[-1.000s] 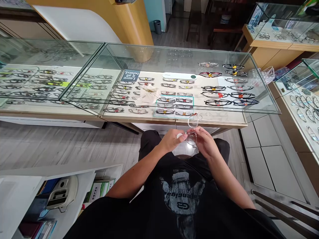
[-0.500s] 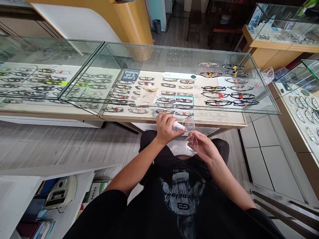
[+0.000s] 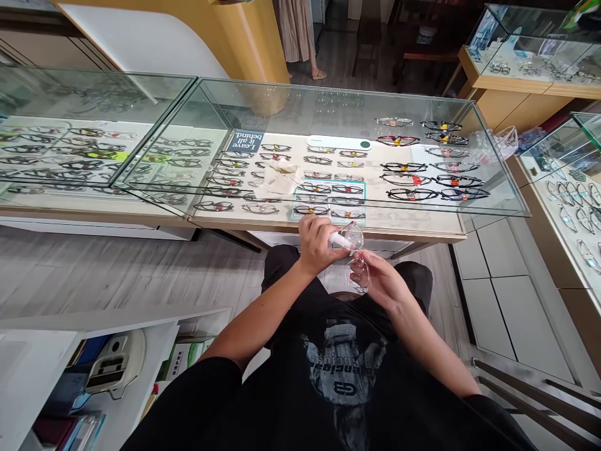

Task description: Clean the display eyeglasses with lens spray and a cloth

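My left hand (image 3: 317, 244) is closed around a small white bottle (image 3: 339, 240), most of it hidden by the fingers. Its tapered end lies against or just before the upper lens of a pair of thin-rimmed eyeglasses (image 3: 357, 274); I cannot tell if they touch. Pale specks cover that lens. With fingers and thumb, my right hand (image 3: 382, 279) pinches the eyeglasses near the bridge, one lens above the other. Both hands are over my lap, in front of the counter's near edge.
A glass display case (image 3: 399, 219) holds rows of spectacle frames, with a crumpled pale cloth (image 3: 279, 178) on its top. More cases stand at left and right. Behind my left arm is a white shelf (image 3: 37, 351) with a beige device (image 3: 115, 363). A person's skirt (image 3: 295, 31) shows at the back.
The eyeglasses have shifted slightly left and the bottle sits closer over the upper lens, which looks more speckled. A person's skirt and sandalled foot have come into view at the back.
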`<state>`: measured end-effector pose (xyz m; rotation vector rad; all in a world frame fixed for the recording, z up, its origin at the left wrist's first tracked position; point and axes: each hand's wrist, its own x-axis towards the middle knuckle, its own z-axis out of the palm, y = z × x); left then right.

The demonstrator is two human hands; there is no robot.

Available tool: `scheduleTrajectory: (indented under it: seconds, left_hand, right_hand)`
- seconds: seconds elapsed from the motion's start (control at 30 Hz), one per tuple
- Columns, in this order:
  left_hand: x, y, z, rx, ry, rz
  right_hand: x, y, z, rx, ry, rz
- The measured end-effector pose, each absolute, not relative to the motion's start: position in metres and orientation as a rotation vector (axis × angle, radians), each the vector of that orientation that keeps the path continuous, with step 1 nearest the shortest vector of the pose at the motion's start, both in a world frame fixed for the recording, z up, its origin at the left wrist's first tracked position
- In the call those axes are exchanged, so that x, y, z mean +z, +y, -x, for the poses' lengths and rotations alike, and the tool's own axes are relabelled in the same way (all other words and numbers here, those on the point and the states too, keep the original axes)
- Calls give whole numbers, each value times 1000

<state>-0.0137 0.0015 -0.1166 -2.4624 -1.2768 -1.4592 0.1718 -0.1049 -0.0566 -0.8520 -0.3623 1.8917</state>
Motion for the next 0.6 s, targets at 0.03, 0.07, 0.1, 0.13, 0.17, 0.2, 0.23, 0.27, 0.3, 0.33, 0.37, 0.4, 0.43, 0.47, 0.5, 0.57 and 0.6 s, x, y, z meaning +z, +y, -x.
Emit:
scheduleTrajectory:
  seconds: [0.03, 0.07, 0.1, 0.13, 0.17, 0.2, 0.23, 0.27, 0.3, 0.33, 0.37, 0.4, 0.43, 0.47, 0.5, 0.57, 0.6]
  left_hand:
    - [-117, 0, 14, -1452, -1292, 2470]
    - [-118, -2, 15, -1452, -1295, 2473]
    - [-120, -4, 16, -1458, -1290, 2475]
    - [-121, -7, 16, -1467, -1278, 2476]
    - [-124, -9, 17, -1483, -1258, 2474]
    - [-126, -12, 17, -1505, -1233, 2470]
    - [-129, -15, 17, -1530, -1208, 2467]
    - [-132, -17, 16, -1550, -1192, 2467]
    - [-134, -20, 16, -1563, -1191, 2473]
    - [-136, -22, 15, -1569, -1200, 2483]
    - [-138, -24, 15, -1565, -1216, 2501]
    - [-139, -25, 14, -1558, -1230, 2521]
    - [-139, -26, 13, -1552, -1237, 2539]
    - [-139, -26, 13, -1549, -1238, 2553]
    - [-139, -26, 12, -1548, -1235, 2566]
    - [-136, -25, 13, -1548, -1242, 2586]
    - [-134, -24, 14, -1554, -1254, 2594]
  right_hand:
    - [-57, -104, -172, 1877, -365, 854]
    - [-58, -103, -173, 1859, -365, 859]
    - [-59, -102, -174, 1838, -362, 865]
    - [-59, -101, -176, 1820, -358, 870]
    - [-60, -99, -177, 1805, -352, 874]
    - [-60, -97, -177, 1797, -343, 874]
    - [-61, -96, -178, 1795, -332, 870]
    - [-61, -95, -178, 1795, -320, 864]
    - [-61, -94, -178, 1797, -308, 857]
    - [-62, -93, -177, 1798, -298, 852]
    - [-62, -92, -176, 1799, -290, 849]
    - [-62, -92, -175, 1801, -287, 849]
    - [-62, -92, -175, 1801, -286, 850]
    - [-63, -93, -174, 1803, -287, 851]
    - [-63, -93, -173, 1806, -289, 850]
    - [-62, -94, -173, 1811, -297, 849]
    - [-62, -94, -174, 1811, -301, 849]
